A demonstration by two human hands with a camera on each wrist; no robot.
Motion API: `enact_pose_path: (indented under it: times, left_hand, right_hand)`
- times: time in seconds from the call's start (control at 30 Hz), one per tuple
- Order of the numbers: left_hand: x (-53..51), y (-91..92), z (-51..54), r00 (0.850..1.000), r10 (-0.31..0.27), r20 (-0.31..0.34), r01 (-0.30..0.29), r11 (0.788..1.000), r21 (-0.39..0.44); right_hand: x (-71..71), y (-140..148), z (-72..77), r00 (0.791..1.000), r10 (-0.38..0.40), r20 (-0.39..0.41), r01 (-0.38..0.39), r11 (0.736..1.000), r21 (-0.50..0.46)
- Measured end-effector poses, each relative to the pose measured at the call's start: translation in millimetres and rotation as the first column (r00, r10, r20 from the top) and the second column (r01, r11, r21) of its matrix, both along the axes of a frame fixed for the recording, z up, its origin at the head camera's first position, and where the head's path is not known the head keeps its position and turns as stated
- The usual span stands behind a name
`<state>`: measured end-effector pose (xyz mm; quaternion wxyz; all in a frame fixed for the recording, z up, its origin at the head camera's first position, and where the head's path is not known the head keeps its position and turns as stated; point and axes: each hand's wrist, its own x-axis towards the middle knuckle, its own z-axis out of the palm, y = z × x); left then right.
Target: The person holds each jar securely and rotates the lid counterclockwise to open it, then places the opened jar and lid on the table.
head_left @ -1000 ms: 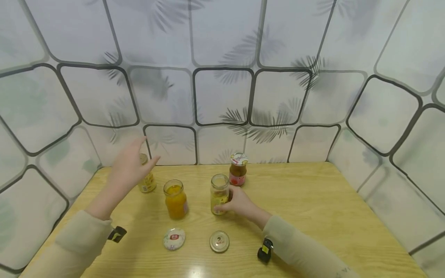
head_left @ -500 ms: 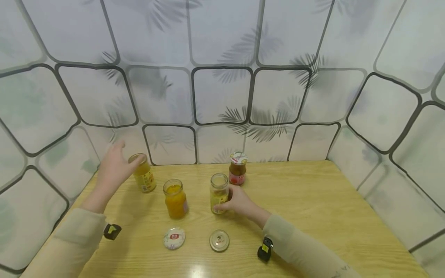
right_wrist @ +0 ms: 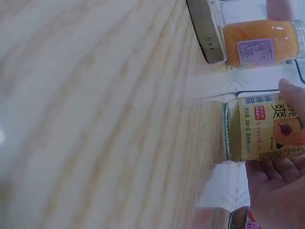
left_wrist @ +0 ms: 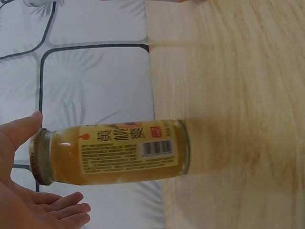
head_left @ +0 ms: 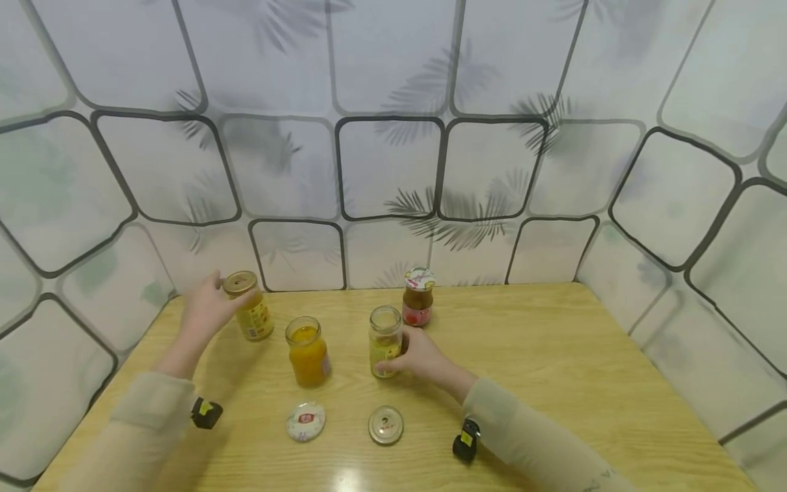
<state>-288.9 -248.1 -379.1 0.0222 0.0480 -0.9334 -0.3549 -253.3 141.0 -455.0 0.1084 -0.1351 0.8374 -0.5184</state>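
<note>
My left hand [head_left: 205,311] is at the top of a lidded jar [head_left: 255,320] with a yellow label, at the back left. The left wrist view shows its thumb and extended fingers on either side of the gold lid [left_wrist: 40,157], not closed round it. My right hand [head_left: 424,355] grips a lidless glass jar [head_left: 384,350] with a yellow label, standing on the table. The right wrist view shows the thumb on one side of that jar [right_wrist: 262,126] and fingers beneath it in the picture.
Between the hands stands a lidless jar of orange contents [head_left: 309,359]. A red-labelled jar [head_left: 418,301] with a patterned lid is behind the right hand. A white patterned lid [head_left: 306,421] and a gold lid [head_left: 386,425] lie in front on the wooden table [head_left: 553,369].
My left hand has moved down and back to the lidded jar's top, bringing its gold lid into view. The right hand still holds its jar in the same place.
</note>
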Motion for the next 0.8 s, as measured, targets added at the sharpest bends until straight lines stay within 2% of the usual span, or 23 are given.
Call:
enact_pose_path:
  times: [0.17,0.33,0.43,0.57,0.67,0.8]
  left_hand:
    - [-3.3,-0.1,-12.8,0.998,0.002,0.065,-0.007,0.997,0.079]
    - [-4.8,2.1,-21.0,0.993,0.005,0.117,-0.024,0.987,0.16]
    - [-5.8,4.5,-25.0,0.991,0.005,0.136,-0.036,0.972,0.231]
    - [-6.7,8.7,-30.8,0.991,0.012,0.135,-0.057,0.94,0.337]
    - [-7.1,11.6,-35.1,0.992,0.024,0.122,-0.07,0.92,0.385]
    - [-8.6,13.8,-40.1,0.993,0.036,0.113,-0.08,0.905,0.418]
  right_hand:
    - [0.2,-1,0.6,1.0,-0.008,0.0,0.008,1.0,0.002]
    - [-1.0,-1,-1.6,1.0,-0.01,0.002,0.01,1.0,0.009]
    - [-1.7,-2,-3.1,1.0,-0.007,0.002,0.007,1.0,0.006]
    - [-1.8,-1,-3.8,1.0,-0.008,0.001,0.008,1.0,0.01]
    - [-2.0,-1,-3.8,1.0,-0.01,0.002,0.01,1.0,0.018]
    - [-2.7,-1,-4.8,1.0,-0.013,0.007,0.013,1.0,0.011]
